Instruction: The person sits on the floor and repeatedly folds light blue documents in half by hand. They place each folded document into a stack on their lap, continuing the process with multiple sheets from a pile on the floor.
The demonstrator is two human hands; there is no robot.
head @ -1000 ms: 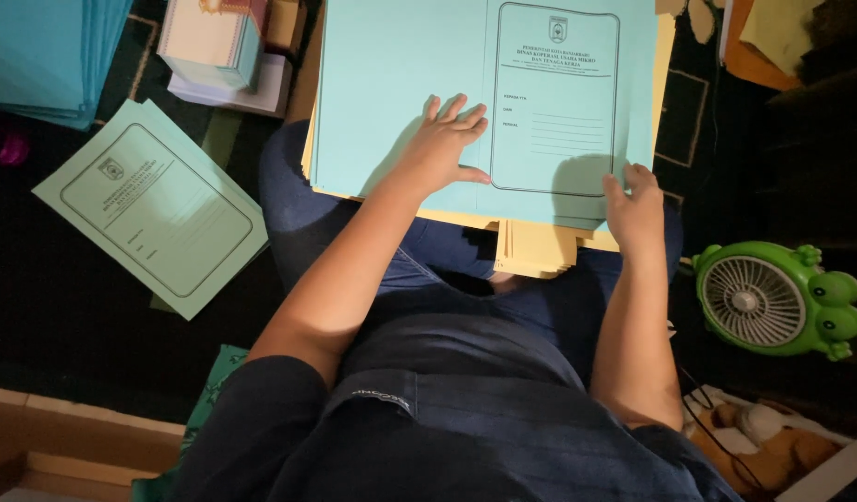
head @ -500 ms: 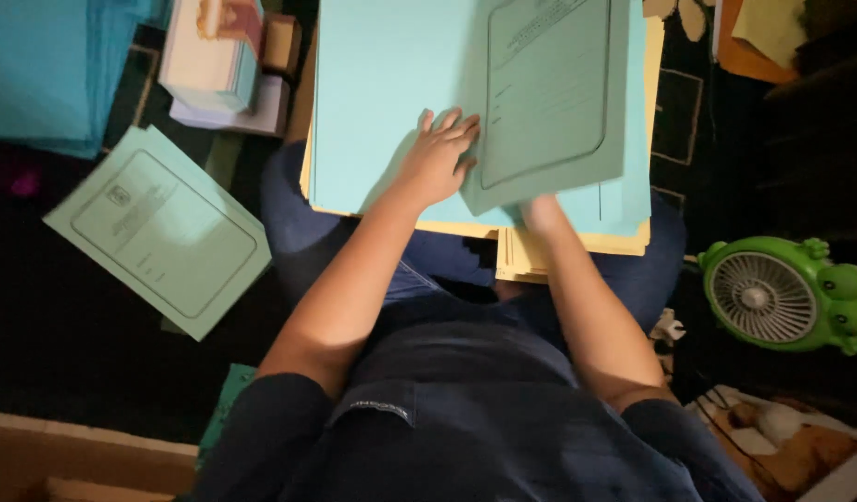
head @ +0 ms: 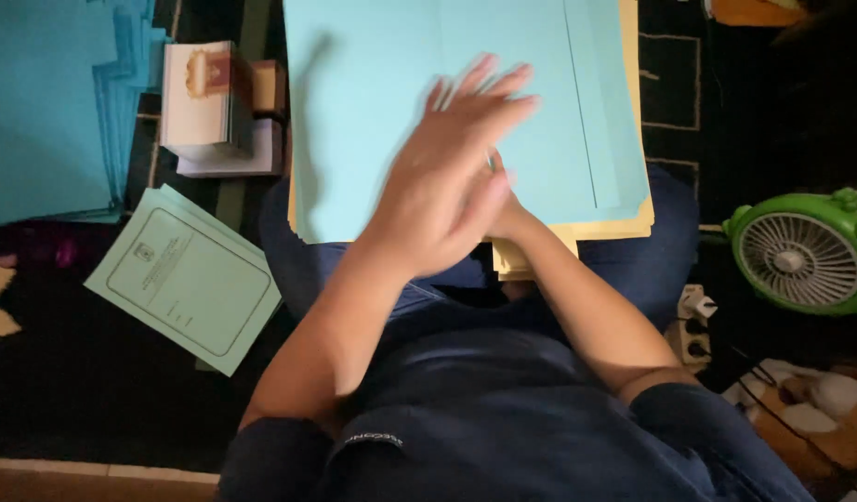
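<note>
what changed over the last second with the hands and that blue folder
The printed cover that the right hand lifted has been turned over, so the light blue folder now shows a plain face. The left hand has risen off the sheet and crosses over the right hand, blurred in motion. The green folder on the floor, the green fan and the yellow stack underneath stayed put.

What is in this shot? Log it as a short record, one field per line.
Left hand: flat, fingers spread, over the light blue sheet
Right hand: mostly hidden under the left; grip cannot be told
Under the sheet: yellow folder stack on the lap
Floor, left: green printed folder, blue paper pile, small boxes
Floor, right: green fan
</note>
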